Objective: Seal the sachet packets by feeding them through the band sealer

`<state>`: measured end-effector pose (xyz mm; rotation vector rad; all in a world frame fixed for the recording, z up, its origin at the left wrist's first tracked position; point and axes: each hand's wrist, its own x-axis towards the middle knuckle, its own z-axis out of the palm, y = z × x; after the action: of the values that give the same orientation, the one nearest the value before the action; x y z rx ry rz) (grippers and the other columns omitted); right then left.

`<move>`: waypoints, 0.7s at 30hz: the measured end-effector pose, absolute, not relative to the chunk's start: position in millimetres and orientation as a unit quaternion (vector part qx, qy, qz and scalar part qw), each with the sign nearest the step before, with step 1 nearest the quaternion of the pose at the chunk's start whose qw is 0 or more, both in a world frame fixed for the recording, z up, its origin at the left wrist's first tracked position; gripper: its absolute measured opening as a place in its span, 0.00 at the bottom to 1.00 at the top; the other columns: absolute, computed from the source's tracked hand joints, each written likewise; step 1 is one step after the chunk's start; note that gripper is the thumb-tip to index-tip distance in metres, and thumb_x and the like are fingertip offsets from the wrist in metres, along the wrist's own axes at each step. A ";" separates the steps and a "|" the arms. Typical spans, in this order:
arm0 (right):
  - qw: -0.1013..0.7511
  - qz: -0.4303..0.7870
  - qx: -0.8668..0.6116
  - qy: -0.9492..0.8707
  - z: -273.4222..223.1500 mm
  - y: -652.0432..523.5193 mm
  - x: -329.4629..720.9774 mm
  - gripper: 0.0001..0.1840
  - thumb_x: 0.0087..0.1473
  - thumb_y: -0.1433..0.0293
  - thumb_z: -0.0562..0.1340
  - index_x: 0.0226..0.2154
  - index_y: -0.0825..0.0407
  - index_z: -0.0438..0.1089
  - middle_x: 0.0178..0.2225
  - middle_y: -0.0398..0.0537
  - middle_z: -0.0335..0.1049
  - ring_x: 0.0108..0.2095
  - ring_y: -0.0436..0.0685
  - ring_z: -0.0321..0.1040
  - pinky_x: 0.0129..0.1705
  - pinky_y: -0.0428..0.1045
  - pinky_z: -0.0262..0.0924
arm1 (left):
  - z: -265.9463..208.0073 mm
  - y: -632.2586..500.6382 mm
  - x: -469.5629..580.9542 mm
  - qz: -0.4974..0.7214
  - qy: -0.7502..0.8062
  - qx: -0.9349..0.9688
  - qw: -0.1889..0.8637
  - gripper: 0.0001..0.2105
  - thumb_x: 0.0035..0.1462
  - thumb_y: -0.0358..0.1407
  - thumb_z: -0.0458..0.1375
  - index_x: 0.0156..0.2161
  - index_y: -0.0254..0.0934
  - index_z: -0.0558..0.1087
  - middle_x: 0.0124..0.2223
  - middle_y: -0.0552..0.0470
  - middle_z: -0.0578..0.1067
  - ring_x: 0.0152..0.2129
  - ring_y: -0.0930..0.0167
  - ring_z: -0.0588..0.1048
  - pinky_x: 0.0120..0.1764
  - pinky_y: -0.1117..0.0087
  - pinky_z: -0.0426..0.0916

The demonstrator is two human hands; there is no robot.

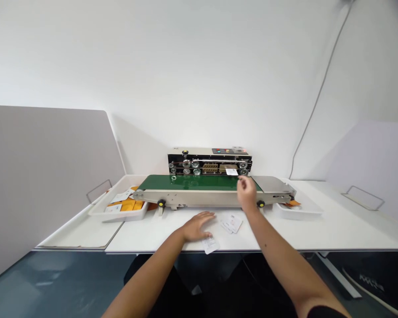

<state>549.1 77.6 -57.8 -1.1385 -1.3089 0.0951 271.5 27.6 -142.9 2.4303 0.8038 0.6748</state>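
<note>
Some white packets [232,223] are lying between the left hand [197,226], which is spreading its fingers, and the right hand [246,191], curling near the green belt [205,182], its grip unclear from here.

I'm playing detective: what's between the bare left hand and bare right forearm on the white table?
The head view shows small, flat, white printed packets overlapping between the left hand and right forearm.

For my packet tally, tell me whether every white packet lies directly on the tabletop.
No: one white packet is at the front of the machine, by the green belt.
</note>
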 end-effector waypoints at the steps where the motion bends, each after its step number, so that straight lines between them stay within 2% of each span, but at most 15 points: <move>1: 0.620 0.066 -0.466 -0.628 -75.2 60.0 533.7 0.17 0.58 0.63 0.58 0.44 0.53 0.74 0.36 0.52 0.73 0.33 0.55 0.67 0.39 0.51 0.64 | -143.1 26.8 273.3 0.228 0.287 0.901 0.232 0.35 0.52 0.50 0.66 0.64 0.44 0.65 0.66 0.44 0.65 0.64 0.54 0.60 0.64 0.54 0.53; 5: 0.476 0.254 -0.412 -0.734 -144.9 11.8 480.4 0.15 0.57 0.63 0.59 0.43 0.50 0.76 0.28 0.46 0.73 0.28 0.54 0.67 0.34 0.49 0.63 | -148.2 27.2 280.4 0.227 0.264 0.915 0.204 0.19 0.60 0.45 0.60 0.54 0.41 0.75 0.54 0.44 0.77 0.52 0.59 0.73 0.56 0.61 0.64; 8: 0.439 0.301 -0.435 -0.726 -171.1 5.2 464.8 0.16 0.55 0.63 0.60 0.44 0.50 0.75 0.28 0.44 0.73 0.29 0.54 0.68 0.35 0.48 0.62 | -151.7 29.8 281.9 0.254 0.273 0.911 0.179 0.13 0.65 0.40 0.55 0.47 0.39 0.79 0.46 0.44 0.80 0.45 0.63 0.77 0.52 0.64 0.67; 10: 0.441 0.309 -0.452 -0.711 -174.9 8.4 464.7 0.16 0.54 0.63 0.59 0.44 0.49 0.75 0.28 0.43 0.73 0.29 0.54 0.68 0.35 0.48 0.61 | -151.1 31.1 280.6 0.259 0.269 0.911 0.175 0.13 0.66 0.40 0.54 0.46 0.40 0.79 0.46 0.44 0.80 0.46 0.64 0.77 0.54 0.63 0.65; 12: 0.449 0.327 -0.459 -0.694 -174.3 12.3 468.5 0.16 0.54 0.63 0.59 0.43 0.49 0.75 0.27 0.42 0.72 0.28 0.54 0.68 0.34 0.48 0.61 | -148.3 32.0 278.5 0.241 0.247 0.920 0.185 0.15 0.62 0.44 0.59 0.50 0.41 0.78 0.52 0.43 0.78 0.50 0.62 0.75 0.58 0.61 0.62; 15: 0.470 0.348 -0.462 -0.666 -174.6 14.8 474.1 0.15 0.54 0.63 0.58 0.42 0.49 0.75 0.25 0.41 0.69 0.28 0.54 0.67 0.33 0.47 0.60 | -143.6 32.7 276.3 0.190 0.223 0.936 0.197 0.30 0.51 0.49 0.67 0.58 0.42 0.73 0.62 0.42 0.70 0.59 0.57 0.68 0.64 0.57 0.55; 17: 0.480 0.354 -0.463 -0.655 -176.6 14.5 475.7 0.15 0.54 0.63 0.58 0.41 0.49 0.74 0.25 0.40 0.68 0.28 0.53 0.67 0.34 0.47 0.60 | -142.4 31.7 275.8 0.173 0.239 0.934 0.201 0.34 0.48 0.51 0.68 0.60 0.42 0.71 0.63 0.43 0.69 0.60 0.56 0.66 0.63 0.57 0.56; 21: 0.470 0.353 -0.464 -0.663 -179.1 13.0 475.0 0.14 0.55 0.62 0.58 0.42 0.49 0.74 0.25 0.39 0.67 0.27 0.53 0.66 0.34 0.47 0.60 | -143.4 25.4 274.4 0.196 0.288 0.921 0.173 0.26 0.55 0.50 0.63 0.57 0.44 0.73 0.56 0.46 0.76 0.51 0.60 0.75 0.55 0.64 0.65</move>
<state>475.0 13.0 -179.1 -1.1371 -1.6236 0.8642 274.4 25.4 -143.4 2.6136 0.8155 0.5559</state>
